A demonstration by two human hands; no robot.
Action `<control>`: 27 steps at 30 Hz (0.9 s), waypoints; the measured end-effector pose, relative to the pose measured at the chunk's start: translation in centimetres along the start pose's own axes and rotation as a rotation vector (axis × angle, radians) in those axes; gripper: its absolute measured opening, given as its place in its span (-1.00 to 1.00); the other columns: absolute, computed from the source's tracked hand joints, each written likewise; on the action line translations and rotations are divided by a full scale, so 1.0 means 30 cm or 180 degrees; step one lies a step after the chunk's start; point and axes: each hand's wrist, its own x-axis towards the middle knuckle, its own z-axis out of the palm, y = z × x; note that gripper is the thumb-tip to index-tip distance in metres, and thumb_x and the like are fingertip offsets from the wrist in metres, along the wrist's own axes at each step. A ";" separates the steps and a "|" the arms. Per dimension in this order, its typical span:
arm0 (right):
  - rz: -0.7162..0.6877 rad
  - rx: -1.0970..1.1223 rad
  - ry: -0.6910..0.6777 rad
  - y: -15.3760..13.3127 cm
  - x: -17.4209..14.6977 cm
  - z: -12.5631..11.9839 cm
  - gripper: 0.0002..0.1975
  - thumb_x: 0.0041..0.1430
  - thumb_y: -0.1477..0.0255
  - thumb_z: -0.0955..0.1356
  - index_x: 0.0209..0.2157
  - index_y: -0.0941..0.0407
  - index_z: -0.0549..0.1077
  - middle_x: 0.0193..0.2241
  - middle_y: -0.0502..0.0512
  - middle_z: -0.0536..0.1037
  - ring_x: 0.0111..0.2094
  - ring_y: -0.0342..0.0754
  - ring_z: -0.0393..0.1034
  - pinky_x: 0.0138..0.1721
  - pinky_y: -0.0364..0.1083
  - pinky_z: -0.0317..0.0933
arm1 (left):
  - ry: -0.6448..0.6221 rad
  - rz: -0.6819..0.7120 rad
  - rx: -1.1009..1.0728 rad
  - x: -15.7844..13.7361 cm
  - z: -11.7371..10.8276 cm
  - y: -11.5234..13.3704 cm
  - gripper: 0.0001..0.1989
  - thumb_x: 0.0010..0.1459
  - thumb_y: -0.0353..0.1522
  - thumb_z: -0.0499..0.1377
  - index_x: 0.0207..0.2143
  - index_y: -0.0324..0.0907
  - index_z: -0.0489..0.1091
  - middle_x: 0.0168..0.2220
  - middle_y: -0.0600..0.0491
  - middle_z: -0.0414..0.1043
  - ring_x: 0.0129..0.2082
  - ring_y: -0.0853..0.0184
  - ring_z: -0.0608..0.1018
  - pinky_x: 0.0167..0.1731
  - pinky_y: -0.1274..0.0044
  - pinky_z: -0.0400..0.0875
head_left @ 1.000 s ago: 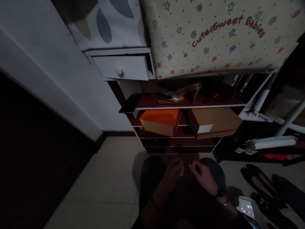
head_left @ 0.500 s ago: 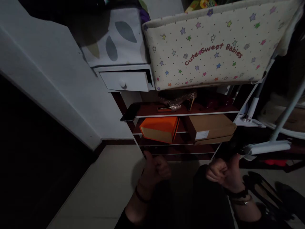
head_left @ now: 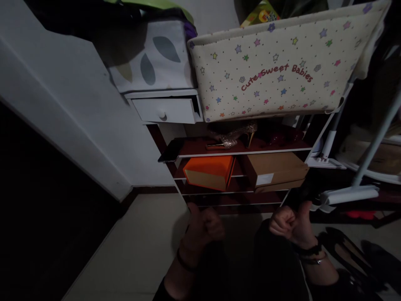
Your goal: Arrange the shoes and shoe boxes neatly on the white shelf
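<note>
My left hand (head_left: 205, 223) is in a fist with its thumb up, in front of the low shelves of a shoe rack (head_left: 216, 153). My right hand (head_left: 291, 223) makes the same fist, thumb raised, above my dark-clothed knee. Neither hand holds anything. Straight ahead on the rack lie an orange shoebox (head_left: 208, 167) and a brown cardboard box (head_left: 275, 167) with a white label. One shelf higher are glittery high heels (head_left: 230, 141) and dark red shoes (head_left: 278, 137). A black phone (head_left: 171, 150) sticks out past the shelf's left end.
A star-printed fabric bin (head_left: 272, 75) stands on top, beside a leaf-patterned box (head_left: 163, 54) over a slightly open white drawer (head_left: 169, 110). To the right are a flat-headed mop (head_left: 351, 194) and black shoes (head_left: 347, 251) on the floor. A white wall (head_left: 125, 138) bounds the left.
The view has shifted slightly, so the rack sits a little lower and the bin a bit further left. Both hands keep their fists and thumbs as before.
</note>
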 end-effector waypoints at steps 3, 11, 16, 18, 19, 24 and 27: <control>-0.0027 0.0022 0.0005 0.006 -0.002 -0.003 -0.19 0.21 -0.33 -0.01 -0.58 0.20 -0.04 -0.69 -0.04 -0.13 -0.58 -0.35 -0.13 -0.47 -0.27 -0.21 | -0.0005 0.0053 0.0018 -0.002 -0.004 -0.004 -0.19 0.15 0.39 -0.16 -0.60 -0.15 -0.14 -0.69 0.20 -0.24 -0.71 0.52 -0.08 -0.64 0.59 -0.15; -0.0027 -0.0071 0.0227 0.033 -0.013 -0.026 -0.16 0.20 -0.34 -0.03 -0.56 0.23 -0.03 -0.67 0.00 -0.12 -0.55 -0.32 -0.07 -0.46 -0.26 -0.16 | 0.0087 0.0069 0.0150 0.008 -0.017 0.014 -0.18 0.16 0.40 -0.11 -0.62 -0.16 -0.13 -0.70 0.20 -0.26 -0.71 0.52 -0.10 -0.65 0.58 -0.17; 0.0342 -0.0742 0.1837 0.080 -0.021 -0.050 -0.12 0.20 -0.35 0.10 -0.29 0.27 0.40 -0.41 0.16 0.29 -0.34 -0.24 0.30 -0.29 -0.21 0.24 | 0.1568 0.0204 0.1322 -0.004 -0.084 0.025 -0.21 0.22 0.29 0.11 -0.61 -0.20 0.05 -0.66 0.14 -0.08 -0.64 0.48 0.05 -0.58 0.55 -0.06; 0.0715 -0.0967 0.2289 0.103 0.003 -0.061 -0.21 0.19 -0.28 0.25 0.04 0.14 0.43 -0.12 0.20 0.41 -0.12 -0.16 0.40 -0.11 -0.14 0.37 | 0.2793 0.0602 0.2143 -0.016 -0.147 0.041 -0.31 0.21 0.16 0.26 -0.57 -0.21 0.13 -0.61 0.11 0.05 -0.57 0.46 0.15 -0.52 0.54 0.02; 0.0879 -0.1048 0.2421 0.116 0.022 -0.069 -0.21 0.16 -0.25 0.32 0.15 0.08 0.39 0.00 0.20 0.41 -0.02 -0.13 0.41 -0.03 -0.12 0.39 | 0.3389 0.0893 0.2489 -0.024 -0.187 0.054 -0.36 0.19 0.10 0.32 -0.53 -0.22 0.17 -0.57 0.10 0.11 -0.53 0.45 0.20 -0.48 0.55 0.07; 0.1304 -0.1294 0.3265 0.210 0.166 -0.165 0.03 -0.10 -0.27 0.47 0.34 -0.15 0.22 0.28 0.04 0.30 0.26 -0.02 0.32 0.29 0.02 0.26 | 0.4549 0.1845 0.2936 -0.053 -0.423 0.158 -0.37 0.04 0.03 0.42 -0.08 -0.22 0.36 -0.15 0.01 0.42 -0.17 0.34 0.47 -0.10 0.50 0.36; 0.1272 -0.1340 0.3534 0.270 0.261 -0.257 0.06 -0.08 -0.28 0.46 0.39 -0.26 0.10 0.37 -0.06 0.19 0.36 -0.01 0.22 0.45 0.19 0.10 | 0.4579 0.1620 0.3074 -0.038 -0.532 0.216 -0.30 0.12 0.01 0.38 0.14 -0.23 0.36 0.11 -0.13 0.42 0.09 0.21 0.47 0.12 0.41 0.35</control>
